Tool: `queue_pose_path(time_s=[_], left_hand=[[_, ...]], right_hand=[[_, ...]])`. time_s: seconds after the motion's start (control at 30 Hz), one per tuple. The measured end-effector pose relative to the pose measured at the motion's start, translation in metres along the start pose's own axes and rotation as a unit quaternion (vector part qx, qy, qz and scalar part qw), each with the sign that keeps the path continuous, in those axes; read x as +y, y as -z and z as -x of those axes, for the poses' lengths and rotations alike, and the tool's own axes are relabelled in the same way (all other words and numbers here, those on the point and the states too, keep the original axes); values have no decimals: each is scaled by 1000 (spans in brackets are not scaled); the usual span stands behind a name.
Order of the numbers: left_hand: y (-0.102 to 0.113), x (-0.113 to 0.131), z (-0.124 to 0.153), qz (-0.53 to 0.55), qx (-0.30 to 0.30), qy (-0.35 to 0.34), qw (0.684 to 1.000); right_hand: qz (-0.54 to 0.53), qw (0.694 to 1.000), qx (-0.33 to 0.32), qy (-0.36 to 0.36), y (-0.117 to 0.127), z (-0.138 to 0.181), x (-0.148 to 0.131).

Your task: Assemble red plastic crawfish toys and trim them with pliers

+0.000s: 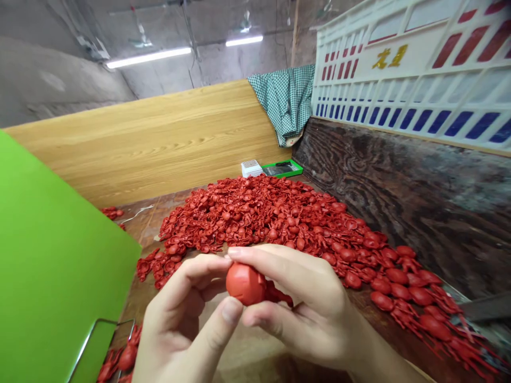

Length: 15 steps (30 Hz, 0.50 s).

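Cloth: a green checked cloth (284, 101) is hanging over a pale wood-grain board (139, 143)
Lights: fluorescent tubes (148, 57) are shining overhead
Right: a white lattice panel (411, 69) is standing above a dark wood-grain board (403, 181)

Between my left hand (186, 319) and right hand (303, 303) is a red moulded piece (244, 284). Beyond them spreads a red heap of pieces (255, 213), then a green-and-white checked cloth (286, 101). A bright green board (59, 255) sits left, a dark swirled wood-grain panel (399, 197) right.

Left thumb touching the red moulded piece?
Touching. The head view shows the thumb of the left hand pressed against the lower edge of the red moulded piece, with no gap.
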<state>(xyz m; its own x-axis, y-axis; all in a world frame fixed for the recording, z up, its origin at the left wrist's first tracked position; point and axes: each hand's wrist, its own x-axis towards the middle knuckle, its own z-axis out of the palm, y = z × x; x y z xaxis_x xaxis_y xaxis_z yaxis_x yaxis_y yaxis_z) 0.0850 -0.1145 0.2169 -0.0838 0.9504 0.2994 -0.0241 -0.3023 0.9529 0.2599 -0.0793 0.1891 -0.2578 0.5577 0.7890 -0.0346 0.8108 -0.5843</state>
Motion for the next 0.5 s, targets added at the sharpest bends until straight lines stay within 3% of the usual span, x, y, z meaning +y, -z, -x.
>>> queue_pose_path(time_s=[0.13, 0.27, 0.37, 0.5], left_hand=[[3, -3, -2, -15, -27, 52, 998], [1, -6, -4, -46, 42, 86, 994], [-1, -4, -2, -76, 51, 48, 995], [1, -1, 3, -96, -5, -35, 995]], right_hand=[[50, 995, -82, 13, 8, 0, 9], [55, 997, -36, 30, 13, -3, 17], [16, 999, 11, 30, 17, -6, 18], [-73, 997, 11, 5, 19, -8, 15]])
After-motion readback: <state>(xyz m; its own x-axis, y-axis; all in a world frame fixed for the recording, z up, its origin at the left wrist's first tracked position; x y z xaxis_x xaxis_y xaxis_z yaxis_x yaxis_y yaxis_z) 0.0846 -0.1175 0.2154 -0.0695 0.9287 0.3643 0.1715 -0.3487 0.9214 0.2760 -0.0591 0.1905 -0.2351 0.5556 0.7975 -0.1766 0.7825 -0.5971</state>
